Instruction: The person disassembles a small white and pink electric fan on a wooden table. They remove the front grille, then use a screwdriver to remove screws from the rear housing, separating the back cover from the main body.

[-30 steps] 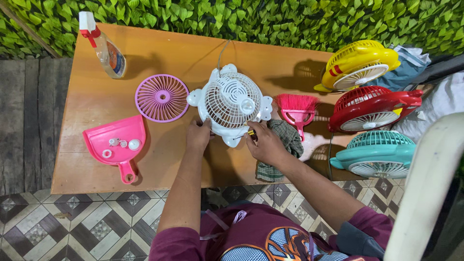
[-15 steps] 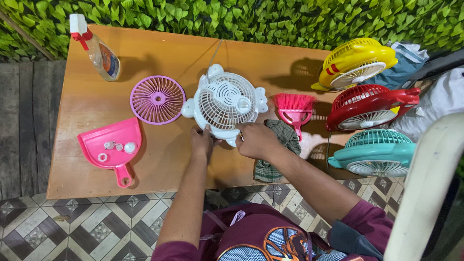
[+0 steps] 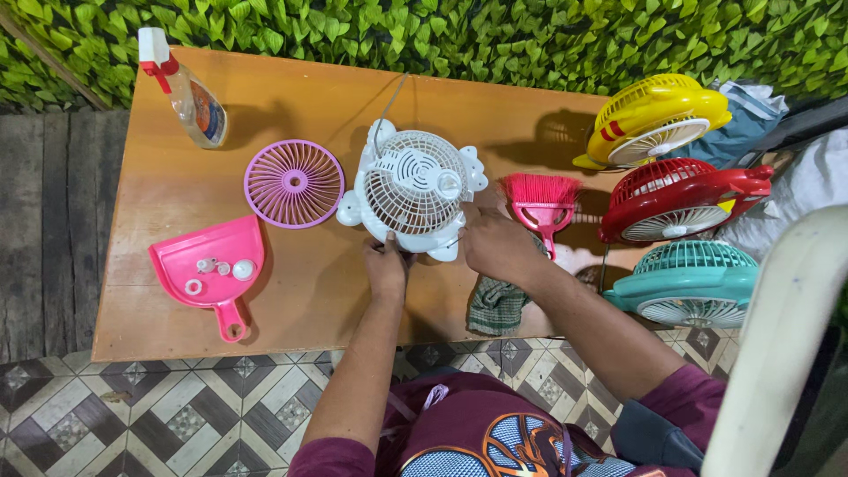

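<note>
The white fan (image 3: 413, 190) lies grille-up near the middle of the wooden table (image 3: 291, 309), its cord running away toward the leafy wall (image 3: 495, 35), and both hands grip it at its near edge. The left hand (image 3: 386, 268) is curled around the lower rim of the fan body, fingers closed on the plastic; the right hand (image 3: 496, 246) is closed on the fan's lower right side, close to the pink hand brush (image 3: 541, 201), though how the fingertips sit underneath cannot be made out. Compared with half a second ago, the fan sits in much the same spot but is slightly turned, and the left hand has drawn in closer under the rim. The loose purple grille (image 3: 294, 183) lies just left of the fan, apart from it, as before. The pink dustpan (image 3: 210, 268) with small white parts in it stays at the near left, the spray bottle (image 3: 190, 93) at the far left corner. A checked cloth (image 3: 495, 305) lies under the right forearm. Yellow (image 3: 654, 115), red (image 3: 680, 199) and teal (image 3: 693, 283) fans are stacked along the right end.
</note>
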